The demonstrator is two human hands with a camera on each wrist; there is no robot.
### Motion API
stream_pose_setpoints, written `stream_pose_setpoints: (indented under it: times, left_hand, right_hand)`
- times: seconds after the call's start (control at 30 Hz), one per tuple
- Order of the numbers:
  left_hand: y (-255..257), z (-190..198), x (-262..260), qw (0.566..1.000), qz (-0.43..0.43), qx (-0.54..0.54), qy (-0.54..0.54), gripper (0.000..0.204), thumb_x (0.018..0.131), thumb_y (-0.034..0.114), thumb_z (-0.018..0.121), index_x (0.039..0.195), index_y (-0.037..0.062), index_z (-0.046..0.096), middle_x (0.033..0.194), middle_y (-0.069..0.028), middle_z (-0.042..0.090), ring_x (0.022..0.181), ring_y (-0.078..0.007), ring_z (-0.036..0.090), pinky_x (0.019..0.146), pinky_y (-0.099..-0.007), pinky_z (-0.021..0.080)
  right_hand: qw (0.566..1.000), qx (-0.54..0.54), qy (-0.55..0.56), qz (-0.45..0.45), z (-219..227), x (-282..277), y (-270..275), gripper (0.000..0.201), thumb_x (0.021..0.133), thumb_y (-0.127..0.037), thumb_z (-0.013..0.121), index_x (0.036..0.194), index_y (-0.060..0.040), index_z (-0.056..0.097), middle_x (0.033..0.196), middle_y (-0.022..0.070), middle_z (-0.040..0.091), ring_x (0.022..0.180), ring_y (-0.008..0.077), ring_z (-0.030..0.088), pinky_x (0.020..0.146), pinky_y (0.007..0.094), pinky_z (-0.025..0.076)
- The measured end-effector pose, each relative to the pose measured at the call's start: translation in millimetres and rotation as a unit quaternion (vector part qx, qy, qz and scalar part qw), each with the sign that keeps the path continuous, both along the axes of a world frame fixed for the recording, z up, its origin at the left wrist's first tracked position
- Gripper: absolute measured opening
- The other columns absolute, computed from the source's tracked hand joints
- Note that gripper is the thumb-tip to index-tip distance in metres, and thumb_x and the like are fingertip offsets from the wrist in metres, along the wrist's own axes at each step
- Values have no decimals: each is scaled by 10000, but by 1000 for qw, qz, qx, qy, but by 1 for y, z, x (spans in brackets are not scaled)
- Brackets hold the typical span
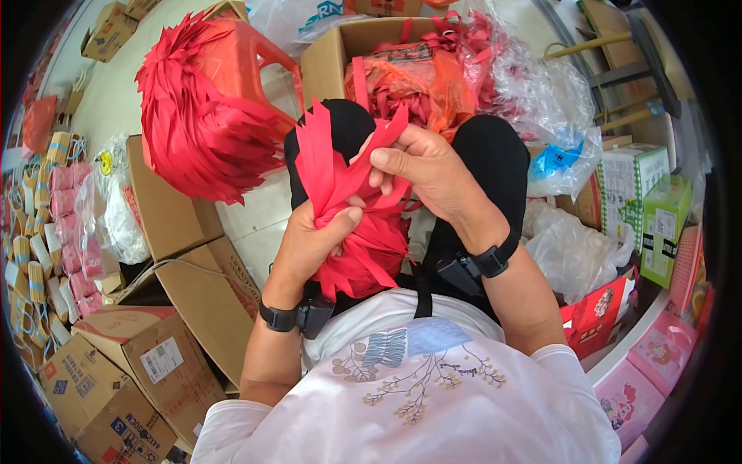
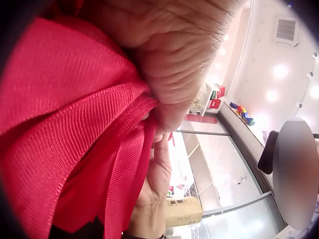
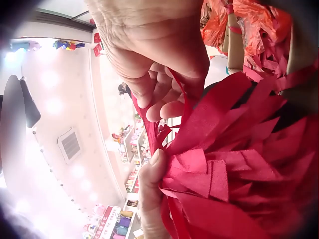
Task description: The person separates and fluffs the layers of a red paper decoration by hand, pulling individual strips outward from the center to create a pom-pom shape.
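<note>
In the head view a bunch of red ribbon strips (image 1: 359, 251) hangs between the person's knees. The left hand (image 1: 318, 238) grips the bunch at its gathered part, thumb on top. Just above and to the right, the right hand (image 1: 421, 166) pinches a red strip (image 1: 376, 147) between thumb and fingers. In the left wrist view, red ribbon (image 2: 75, 114) fills the left side beside the left hand (image 2: 169, 59). The right wrist view shows the right hand (image 3: 154, 55) holding a strip above the fanned ribbon ends (image 3: 224, 164), with the left thumb against them.
A large pile of red ribbon (image 1: 205, 116) lies over an orange stool (image 1: 267, 66) at the upper left. Beyond the knees stands an open carton (image 1: 323, 66) with red strips and orange plastic. Cardboard boxes (image 1: 166, 363) stand at the left, a green box (image 1: 666, 228) at the right.
</note>
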State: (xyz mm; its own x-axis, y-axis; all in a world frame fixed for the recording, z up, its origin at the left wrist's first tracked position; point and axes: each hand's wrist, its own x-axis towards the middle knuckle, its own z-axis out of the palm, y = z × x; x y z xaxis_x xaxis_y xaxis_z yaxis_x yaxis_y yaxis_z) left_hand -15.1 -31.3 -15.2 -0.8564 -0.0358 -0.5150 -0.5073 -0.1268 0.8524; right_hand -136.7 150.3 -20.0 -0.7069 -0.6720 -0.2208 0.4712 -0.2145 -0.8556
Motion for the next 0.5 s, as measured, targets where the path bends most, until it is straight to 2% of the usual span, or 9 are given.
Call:
stream_pose_setpoints:
  times: [0.5]
  left_hand:
    - [-2,-1,1,1000,-8,4,7,189,939,197,665,1083,75,683,712,76,570,546,-15,480,503,-198,415]
  right_hand:
    - [1000,-3,12,-12,6,3,0,197,963,-190,662,1066,-26,699,826,18,664,745,87,615,650,232,483]
